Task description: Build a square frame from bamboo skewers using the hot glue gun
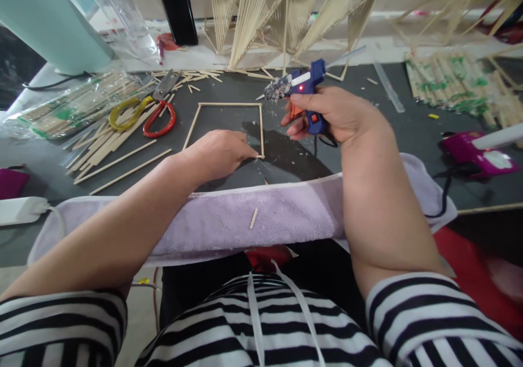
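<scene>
A four-sided frame of thin wooden sticks [229, 104] lies flat on the dark grey table. My left hand [220, 152] reaches over its near side, fingers closed together and pinching at the near right corner; the hand covers most of that near side. To the right, my right hand [327, 114] is wrapped round a blue hot glue gun [304, 82], with fingers by its orange trigger. A red light glows on the gun's body. Its nozzle points left, just above the frame's far right corner. A clear glue stick sticks out of the gun's back end.
Scissors [159, 119] with yellow and red handles lie on loose sticks at left. Bagged sticks [449, 84] are at far right, near a purple device [478, 154]. Fan-like stick structures [253, 24] stand behind. A lilac cloth [245, 220] covers the near edge.
</scene>
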A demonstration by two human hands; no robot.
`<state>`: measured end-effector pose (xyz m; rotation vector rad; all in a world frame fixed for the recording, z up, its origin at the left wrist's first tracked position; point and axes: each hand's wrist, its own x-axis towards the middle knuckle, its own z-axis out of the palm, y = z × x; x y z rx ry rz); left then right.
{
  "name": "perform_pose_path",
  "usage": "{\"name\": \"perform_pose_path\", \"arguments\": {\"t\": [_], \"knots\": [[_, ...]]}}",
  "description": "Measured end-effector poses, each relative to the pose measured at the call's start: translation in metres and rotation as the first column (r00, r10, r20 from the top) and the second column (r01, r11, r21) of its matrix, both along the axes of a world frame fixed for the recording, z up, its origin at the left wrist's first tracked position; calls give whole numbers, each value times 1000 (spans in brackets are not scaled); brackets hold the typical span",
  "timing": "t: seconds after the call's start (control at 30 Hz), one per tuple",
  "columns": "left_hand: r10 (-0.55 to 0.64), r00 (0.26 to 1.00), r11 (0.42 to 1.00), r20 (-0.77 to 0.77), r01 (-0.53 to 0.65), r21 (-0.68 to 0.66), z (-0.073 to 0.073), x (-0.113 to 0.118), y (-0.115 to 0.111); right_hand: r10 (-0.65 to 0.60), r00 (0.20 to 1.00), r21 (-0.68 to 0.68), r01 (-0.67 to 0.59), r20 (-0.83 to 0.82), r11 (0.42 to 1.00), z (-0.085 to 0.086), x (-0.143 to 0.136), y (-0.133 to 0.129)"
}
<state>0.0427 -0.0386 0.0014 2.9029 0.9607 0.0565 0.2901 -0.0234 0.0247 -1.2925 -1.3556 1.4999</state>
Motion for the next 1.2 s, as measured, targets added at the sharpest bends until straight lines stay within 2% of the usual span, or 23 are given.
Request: {"name": "perform_pose_path", "arguments": {"t": [0.07,0.17,0.23,0.3,0.4,0.5,0.6,0.77,1.2], "knots": [[3,1000,1000,-16,-3,4,1,0,0,-22,999,17,21,39,1000,2,4,0],[12,999,1000,-40,-11,8,1,1,0,-166,984,53,163,71,985,1,6,3],[21,999,1000,-50,-21,3,2,1,0,-272,962,87,270,13,959,1,6,5],[23,999,1000,-48,-23,-5,2,1,0,-293,953,100,300,-80,949,2,4,5],[7,1000,1000,-20,-7,-6,1,0,0,-185,974,64,195,-132,979,2,-2,2],[0,1000,1000,3,0,-5,0,0,0,-70,994,-7,70,-88,998,-2,-10,0],[1,1000,1000,-5,-1,-20,1,1,0,-5,999,-62,3,-32,998,-7,-19,-1],[15,999,1000,-45,-16,-19,3,2,0,-3,1000,-101,2,-18,995,-14,-26,2],[-6,1000,1000,-7,6,-5,1,0,0,-37,999,-57,37,-7,998,-18,-23,7]]}}
